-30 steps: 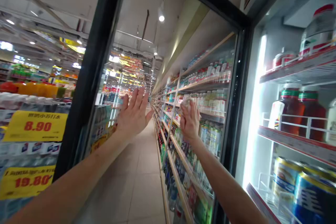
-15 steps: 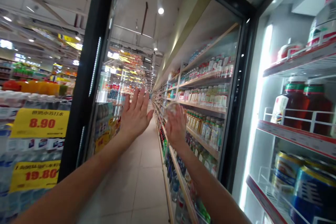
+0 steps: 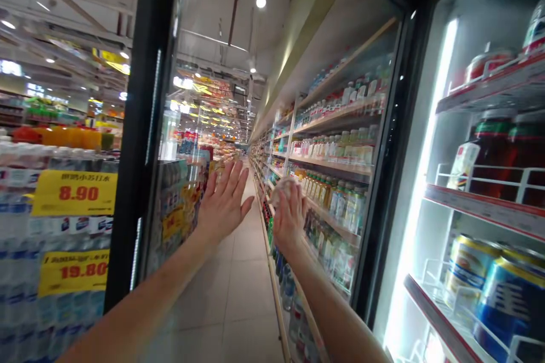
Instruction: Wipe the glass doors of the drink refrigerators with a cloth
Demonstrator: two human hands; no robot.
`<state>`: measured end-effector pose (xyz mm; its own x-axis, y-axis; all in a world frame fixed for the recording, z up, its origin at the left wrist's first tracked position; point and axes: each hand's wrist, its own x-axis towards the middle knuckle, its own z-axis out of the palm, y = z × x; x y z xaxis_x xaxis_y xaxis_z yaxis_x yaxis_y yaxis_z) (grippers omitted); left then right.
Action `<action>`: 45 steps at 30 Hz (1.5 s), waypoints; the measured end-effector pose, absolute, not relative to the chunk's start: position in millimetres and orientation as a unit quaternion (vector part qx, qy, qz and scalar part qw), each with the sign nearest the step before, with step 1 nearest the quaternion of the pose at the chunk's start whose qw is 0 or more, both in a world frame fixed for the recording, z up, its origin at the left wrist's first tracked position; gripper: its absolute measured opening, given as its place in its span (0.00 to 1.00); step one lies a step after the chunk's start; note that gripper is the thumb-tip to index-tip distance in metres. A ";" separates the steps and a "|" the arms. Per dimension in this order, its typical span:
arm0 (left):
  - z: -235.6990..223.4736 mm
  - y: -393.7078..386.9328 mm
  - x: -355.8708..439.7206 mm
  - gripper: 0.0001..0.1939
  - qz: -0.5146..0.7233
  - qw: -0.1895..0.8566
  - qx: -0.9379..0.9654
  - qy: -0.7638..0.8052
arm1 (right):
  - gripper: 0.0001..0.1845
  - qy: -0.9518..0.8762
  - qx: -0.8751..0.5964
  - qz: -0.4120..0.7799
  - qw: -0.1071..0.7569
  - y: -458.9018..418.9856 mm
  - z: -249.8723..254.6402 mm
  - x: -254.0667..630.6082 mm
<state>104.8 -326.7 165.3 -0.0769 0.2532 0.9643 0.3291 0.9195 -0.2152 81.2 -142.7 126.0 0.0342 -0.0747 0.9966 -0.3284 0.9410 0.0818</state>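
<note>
A glass cooler door [image 3: 238,5] in a black frame stands swung out in front of me. My left hand [image 3: 223,201] lies flat against or very near its pane, fingers stretched and thumb out to the right. To its right, my right hand [image 3: 289,218] presses a crumpled pale cloth or wipe [image 3: 281,186] to the glass. Most of that wad is hidden behind the fingers, and its edges are blurred. Both forearms reach up from the bottom of the view.
At the right, the lit cooler has wire-edged shelves [image 3: 485,210] with bottles and blue beer cans [image 3: 511,300]. Stacked water packs [image 3: 76,272] with yellow price signs [image 3: 74,193] stand at the left. Through the glass show a tiled aisle [image 3: 242,295] and long drink shelves [image 3: 336,164].
Both hands sit a little lower on the pane, and the right hand still has the wad under it. The camera view has shifted slightly, moving the door frame and cooler shelves in the picture.
</note>
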 end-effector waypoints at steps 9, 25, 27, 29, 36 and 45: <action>112.9 -316.9 110.1 0.34 -0.049 0.650 -0.182 -0.736 | 0.28 -0.627 -0.039 0.252 0.736 -24.7 88.9 69.4; 113.7 -318.6 105.8 0.34 -0.041 0.641 -0.184 -0.744 | 0.26 -0.643 -0.084 0.257 0.716 -51.8 73.8 74.1; 113.5 -319.0 104.3 0.34 -0.046 0.643 -0.185 -0.742 | 0.25 -0.662 -0.024 0.227 0.714 -80.7 69.3 78.9; 113.2 -319.7 102.4 0.34 -0.049 0.648 -0.190 -0.736 | 0.24 -0.706 0.088 0.160 0.684 -121.5 58.6 86.5; 112.6 -321.5 101.0 0.34 -0.034 0.654 -0.193 -0.730 | 0.22 -0.721 0.088 0.121 0.676 -90.7 19.8 85.8; 113.7 -320.0 101.1 0.33 -0.042 0.654 -0.196 -0.730 | 0.25 -0.717 0.094 0.164 0.671 -131.4 8.6 91.4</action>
<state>101.1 -320.0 113.7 -0.0683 0.2315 0.9704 0.3416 0.9193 -0.1953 91.4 -131.4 8.6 -0.0821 0.0854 0.9930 -0.3550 0.9285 -0.1092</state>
